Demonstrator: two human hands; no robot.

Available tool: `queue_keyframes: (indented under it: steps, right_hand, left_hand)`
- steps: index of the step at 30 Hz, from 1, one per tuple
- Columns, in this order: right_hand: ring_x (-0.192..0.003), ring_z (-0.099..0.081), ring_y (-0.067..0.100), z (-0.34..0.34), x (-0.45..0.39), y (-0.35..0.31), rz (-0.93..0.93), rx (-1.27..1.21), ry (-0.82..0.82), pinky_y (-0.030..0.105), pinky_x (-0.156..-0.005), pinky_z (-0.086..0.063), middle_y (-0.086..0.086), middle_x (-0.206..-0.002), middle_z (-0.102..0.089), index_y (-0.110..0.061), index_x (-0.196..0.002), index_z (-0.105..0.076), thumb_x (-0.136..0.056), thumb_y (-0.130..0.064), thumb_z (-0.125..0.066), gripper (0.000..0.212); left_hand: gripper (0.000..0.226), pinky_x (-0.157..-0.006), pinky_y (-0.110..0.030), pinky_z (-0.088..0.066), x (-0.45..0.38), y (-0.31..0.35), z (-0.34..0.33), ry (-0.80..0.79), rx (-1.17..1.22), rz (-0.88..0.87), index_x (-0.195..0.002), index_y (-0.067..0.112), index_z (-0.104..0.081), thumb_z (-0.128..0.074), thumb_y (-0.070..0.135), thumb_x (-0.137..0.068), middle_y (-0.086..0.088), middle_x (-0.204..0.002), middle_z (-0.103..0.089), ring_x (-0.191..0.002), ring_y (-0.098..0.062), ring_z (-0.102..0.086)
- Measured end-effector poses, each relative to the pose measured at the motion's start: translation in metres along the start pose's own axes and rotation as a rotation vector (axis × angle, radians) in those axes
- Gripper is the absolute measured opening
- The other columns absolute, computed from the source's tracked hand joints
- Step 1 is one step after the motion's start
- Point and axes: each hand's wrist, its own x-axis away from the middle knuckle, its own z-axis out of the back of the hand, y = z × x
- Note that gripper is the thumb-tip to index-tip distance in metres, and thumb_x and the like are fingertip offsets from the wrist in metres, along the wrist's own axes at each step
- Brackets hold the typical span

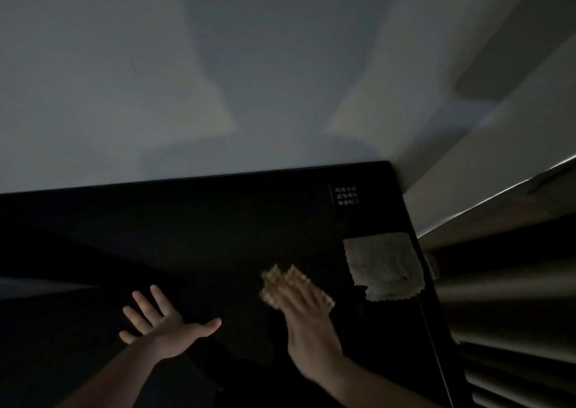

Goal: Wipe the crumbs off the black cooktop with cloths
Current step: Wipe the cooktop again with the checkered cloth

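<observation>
— Right hand [307,323] lies flat, fingers straight, pressing a small yellowish cloth [294,286] onto the black cooktop [202,236], lower centre of the frame. No curl in that grip, only a palm-down press; the picture is blurred there.

— And the left hand [162,320]?

— Open as well, fingers spread, thumb out toward the right, low and left of centre over the dark glass. It holds nothing; whether it touches the surface I cannot tell.

— Anything else near?

— A second, paler cloth [385,266] lies spread at the right edge of the cooktop, just beside the right hand's cloth but apart from it. White printed characters [347,195] sit toward the upper right corner of the glass. A pale wall [218,65] fills the upper frame; slatted panels [514,329] stand at the lower right. Crumbs are too dim to make out.
</observation>
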Motion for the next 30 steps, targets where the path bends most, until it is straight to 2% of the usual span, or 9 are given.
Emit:
queue_keyframes:
  steps: [4,6,8,13,17,21,24,27,30]
  right_hand:
    - [-0.163,-0.010,0.012,-0.030,0.097,0.005,0.139,0.013,-0.257,0.030,-0.125,-0.016,-0.018,-0.172,-0.027,-0.041,-0.158,-0.038,-0.109,-0.036,-0.035,0.048]
    - [-0.163,-0.010,0.015,-0.037,0.116,0.024,0.198,0.130,-0.319,0.030,-0.125,-0.014,-0.015,-0.167,-0.039,-0.040,-0.156,-0.042,-0.114,-0.043,-0.019,0.048]
    - [-0.163,-0.004,0.011,-0.020,0.109,0.034,0.202,0.127,-0.372,0.030,-0.126,-0.011,-0.018,-0.173,-0.024,-0.042,-0.162,-0.031,-0.112,-0.047,-0.024,0.051]
    - [-0.163,0.011,0.006,0.012,0.040,0.027,0.018,-0.004,-0.153,0.037,-0.134,0.005,-0.022,-0.176,-0.003,-0.043,-0.165,-0.016,-0.096,0.003,-0.047,0.089]
    - [-0.163,0.013,0.013,0.007,0.017,0.002,-0.164,0.008,-0.039,0.044,-0.135,0.001,-0.012,-0.178,0.003,-0.033,-0.169,-0.009,-0.095,0.003,-0.046,0.090]
    - [-0.162,0.021,0.010,-0.017,0.084,-0.019,-0.138,-0.006,-0.036,0.035,-0.133,0.007,-0.016,-0.176,0.016,-0.036,-0.169,0.001,-0.101,-0.010,-0.044,0.085]
    - [-0.164,0.009,0.007,-0.036,0.161,-0.025,-0.102,-0.027,-0.048,0.032,-0.132,0.002,-0.020,-0.176,0.007,-0.039,-0.168,-0.007,-0.102,-0.020,-0.031,0.073]
    - [-0.164,-0.015,0.012,-0.048,0.232,-0.016,-0.107,0.036,-0.056,0.032,-0.129,-0.016,-0.015,-0.177,-0.014,-0.036,-0.167,-0.025,-0.084,-0.004,-0.031,0.088]
    - [-0.163,-0.016,0.010,-0.035,0.275,0.012,-0.104,0.145,-0.091,0.030,-0.128,-0.016,-0.022,-0.176,-0.011,-0.042,-0.167,-0.018,-0.070,0.011,-0.048,0.114]
  left_hand:
    - [0.166,-0.122,-0.064,0.006,0.001,0.000,-0.001,0.018,-0.017,0.015,-0.146,0.019,0.046,-0.059,0.099,-0.046,-0.013,-0.152,0.053,-0.147,-0.042,0.037]
    - [0.165,-0.122,-0.064,0.006,0.002,0.000,-0.002,0.027,-0.024,0.018,-0.147,0.019,0.045,-0.059,0.099,-0.047,-0.013,-0.153,0.052,-0.148,-0.042,0.036]
    - [0.163,-0.122,-0.063,0.006,0.002,-0.001,-0.003,0.032,-0.028,0.014,-0.147,0.019,0.044,-0.059,0.098,-0.049,-0.013,-0.154,0.051,-0.148,-0.041,0.035]
    - [0.165,-0.122,-0.064,0.007,-0.002,-0.005,-0.007,0.056,-0.010,-0.005,-0.149,0.019,0.042,-0.059,0.099,-0.046,-0.011,-0.155,0.050,-0.148,-0.040,0.036]
    - [0.166,-0.122,-0.064,0.007,-0.003,-0.008,-0.014,0.111,-0.005,-0.023,-0.150,0.019,0.040,-0.057,0.101,-0.044,-0.011,-0.156,0.048,-0.149,-0.039,0.035]
    - [0.166,-0.122,-0.063,0.007,0.001,-0.014,-0.020,0.180,0.001,-0.045,-0.153,0.020,0.035,-0.056,0.102,-0.040,-0.009,-0.160,0.043,-0.151,-0.039,0.031]
    - [0.164,-0.124,-0.062,0.006,0.006,-0.021,-0.023,0.197,-0.003,-0.096,-0.154,0.022,0.034,-0.055,0.102,-0.041,-0.007,-0.161,0.041,-0.152,-0.037,0.029]
    - [0.160,-0.127,-0.057,0.004,0.010,-0.041,-0.025,0.227,-0.056,-0.164,-0.156,0.025,0.031,-0.062,0.097,-0.047,-0.004,-0.162,0.039,-0.154,-0.035,0.026]
    - [0.155,-0.128,-0.054,-0.002,0.018,-0.072,-0.035,0.221,-0.204,-0.268,-0.157,0.025,0.029,-0.070,0.088,-0.055,-0.004,-0.163,0.038,-0.154,-0.032,0.024]
